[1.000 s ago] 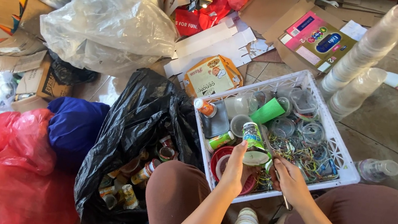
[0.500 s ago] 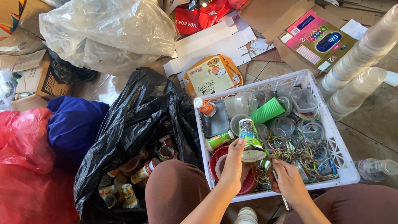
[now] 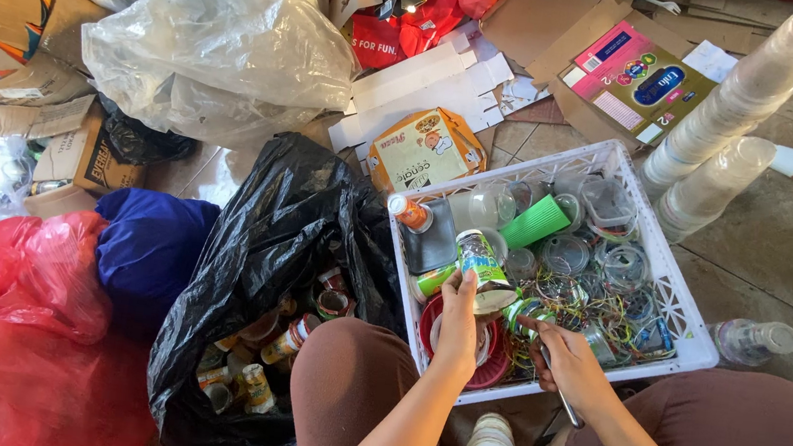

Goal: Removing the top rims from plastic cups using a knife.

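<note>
Over the near edge of the white crate (image 3: 680, 293), my left hand (image 3: 458, 323) grips a small bottle (image 3: 482, 264) by its base. It looks light and slippery. My right hand (image 3: 573, 364) clasps a thin metal tool (image 3: 567, 410).

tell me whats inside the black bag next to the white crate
Through the open mouth of the black bag, small labelled bottles lie piled together. The bag's folds cover whatever lies deeper.
</note>
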